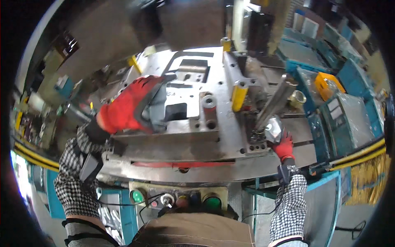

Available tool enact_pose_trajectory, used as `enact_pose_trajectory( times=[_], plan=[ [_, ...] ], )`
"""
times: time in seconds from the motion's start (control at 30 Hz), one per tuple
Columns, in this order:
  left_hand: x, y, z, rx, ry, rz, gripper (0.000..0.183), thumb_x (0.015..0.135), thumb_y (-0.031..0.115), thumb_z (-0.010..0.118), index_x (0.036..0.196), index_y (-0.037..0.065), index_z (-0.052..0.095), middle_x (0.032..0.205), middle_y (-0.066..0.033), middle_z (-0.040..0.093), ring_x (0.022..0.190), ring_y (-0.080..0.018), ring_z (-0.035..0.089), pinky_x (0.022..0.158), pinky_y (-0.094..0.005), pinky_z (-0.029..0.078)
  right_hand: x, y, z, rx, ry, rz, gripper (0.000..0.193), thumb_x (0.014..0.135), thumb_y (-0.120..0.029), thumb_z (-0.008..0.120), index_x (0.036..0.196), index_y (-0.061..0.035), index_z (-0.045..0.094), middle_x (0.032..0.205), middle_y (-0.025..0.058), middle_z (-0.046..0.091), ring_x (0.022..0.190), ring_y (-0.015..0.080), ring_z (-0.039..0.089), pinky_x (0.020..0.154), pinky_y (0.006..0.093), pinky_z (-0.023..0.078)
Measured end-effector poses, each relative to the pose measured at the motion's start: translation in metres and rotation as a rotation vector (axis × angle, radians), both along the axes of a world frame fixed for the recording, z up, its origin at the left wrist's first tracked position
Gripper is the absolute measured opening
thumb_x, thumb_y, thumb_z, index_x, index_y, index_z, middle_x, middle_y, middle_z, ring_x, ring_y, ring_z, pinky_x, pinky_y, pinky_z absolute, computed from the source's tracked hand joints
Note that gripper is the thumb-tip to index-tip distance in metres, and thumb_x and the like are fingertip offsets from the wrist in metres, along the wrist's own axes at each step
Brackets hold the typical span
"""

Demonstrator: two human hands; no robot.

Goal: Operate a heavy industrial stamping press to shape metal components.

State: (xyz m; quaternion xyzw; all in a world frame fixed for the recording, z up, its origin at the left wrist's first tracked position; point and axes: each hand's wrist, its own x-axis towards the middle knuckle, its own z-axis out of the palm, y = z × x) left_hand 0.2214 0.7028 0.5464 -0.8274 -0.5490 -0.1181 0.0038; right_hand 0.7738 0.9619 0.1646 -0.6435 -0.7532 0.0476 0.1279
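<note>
Nearest cam: control panel (181,200) w/ green, red and dark round buttons, at the front edge of the press bed (230,136). Left hand (129,107), red glove, fingers curled, clamped on a grey metal part (158,111) atop the die block (193,123); forearm in checked sleeve reaches up and right. Right hand (283,145), red glove, closed round a shiny metal piece (273,128) by the bed's right edge; forearm near vertical. Yellow guard posts (239,95) just behind. Orange crate (328,85) far right, on blue bins.
</note>
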Motion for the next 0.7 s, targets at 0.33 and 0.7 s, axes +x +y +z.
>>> enact_pose_trajectory(
  times=[0.33,0.7],
  plan=[
    [0.055,-0.232,-0.166,-0.565,-0.189,0.143,0.129,0.06,0.057,0.096,0.162,0.001,0.039,0.143,-0.0262,0.055,0.131,-0.0459,0.054,0.115,-0.0577,0.039,-0.014,0.042,-0.022,-0.049,0.106,0.252,0.122,0.065,-0.038,0.097,0.163,-0.0044,0.033,0.147,0.0294,0.056,0.134,0.0502,0.057,0.111,0.0539,0.049],
    [0.085,-0.184,-0.382,-0.299,0.158,0.294,0.116,0.058,0.04,0.088,0.16,0.007,0.044,0.142,-0.0259,0.054,0.134,-0.0474,0.051,0.116,-0.0655,0.037,-0.017,0.032,0.023,-0.124,0.148,0.281,0.116,0.067,-0.031,0.097,0.161,-0.0004,0.036,0.141,0.0296,0.063,0.131,0.0474,0.061,0.109,0.0497,0.051]
  ],
)
